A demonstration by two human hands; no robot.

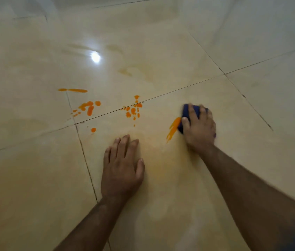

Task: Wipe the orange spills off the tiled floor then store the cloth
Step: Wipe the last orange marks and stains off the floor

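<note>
My right hand (pixel 200 126) presses a dark blue cloth (pixel 185 113) onto the beige tiled floor (pixel 161 51); most of the cloth is hidden under the palm. An orange smear (pixel 173 128) streaks the tile just left of the cloth. Further left sit a cluster of orange drops (pixel 133 110) on a grout line, another cluster (pixel 88 106), a thin orange streak (pixel 73 90) and one lone drop (pixel 93 130). My left hand (pixel 123 167) lies flat on the floor, fingers together, holding nothing. A faint orange haze (pixel 158 160) tints the tile between my hands.
Dark grout lines (pixel 85 156) cross the floor. A bright light reflection (pixel 95 57) shines on the far tile. Pale wall surfaces (pixel 252 19) rise at the top and right edge of the view.
</note>
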